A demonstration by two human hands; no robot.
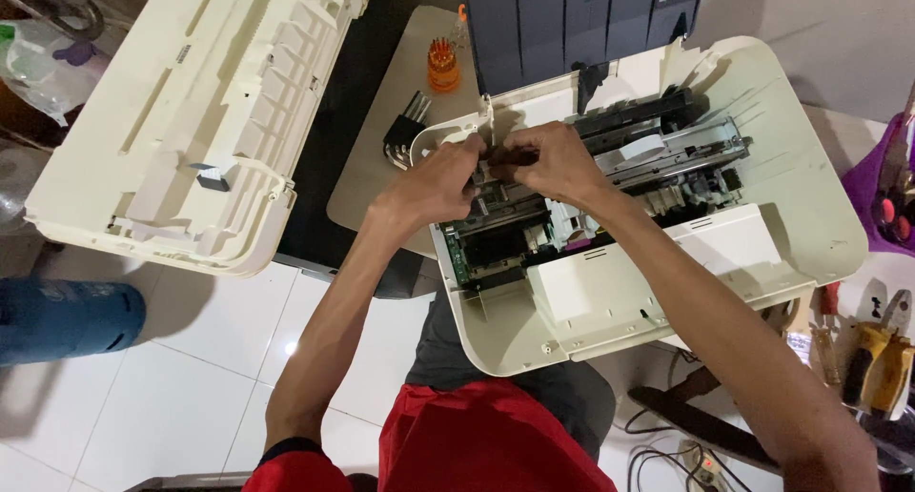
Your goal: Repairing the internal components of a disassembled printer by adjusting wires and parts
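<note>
An opened cream printer (782, 177) lies on my lap, its dark mechanism and green circuit board (496, 239) exposed. My left hand (440, 179) and my right hand (545, 160) meet over the near left corner of the mechanism. Both pinch a small dark part (502, 156) between their fingertips, beside a thin upright cream post (489, 120). What exactly the fingers grip is mostly hidden by them.
The printer's removed cream top cover (191, 111) lies upside down at left. An orange screwdriver-bit holder (442, 65) and a set of hex keys (404, 134) rest on a beige board. Pliers (882, 354) lie at right, cables (667, 449) and white floor tiles below.
</note>
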